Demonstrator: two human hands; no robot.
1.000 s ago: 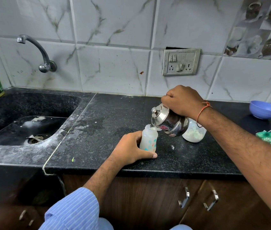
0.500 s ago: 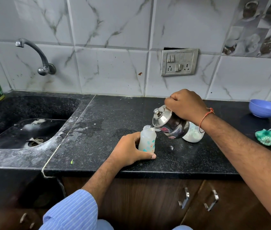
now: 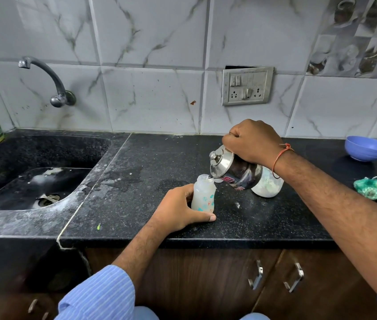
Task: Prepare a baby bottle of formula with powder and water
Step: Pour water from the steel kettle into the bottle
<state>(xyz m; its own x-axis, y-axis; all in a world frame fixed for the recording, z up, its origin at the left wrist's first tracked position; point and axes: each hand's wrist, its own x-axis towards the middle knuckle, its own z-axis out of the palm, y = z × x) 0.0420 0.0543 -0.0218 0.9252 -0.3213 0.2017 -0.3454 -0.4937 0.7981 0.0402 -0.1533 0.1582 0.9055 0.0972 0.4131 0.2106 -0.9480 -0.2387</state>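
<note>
A: Where does the baby bottle [image 3: 203, 196] stand?

B: Upright on the black counter [image 3: 136, 204], centre of the frame, long axis vertical. The left hand [image 3: 178, 210] curls round its lower body, thumb in front.

A: And the steel jug [image 3: 233, 170]?

B: Just right of the bottle and above it, tilted down-left, lid on, its lip touching the bottle's open mouth. The right hand [image 3: 253, 140] has its fingers closed tight around the jug's top, gripping from above.

A: So the pour turns on that lip staying over the mouth?

B: I'd judge so.

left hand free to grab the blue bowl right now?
Probably not. The left hand grips the baby bottle under the tilted steel jug, and the blue bowl sits far right, beyond the right forearm.
</note>
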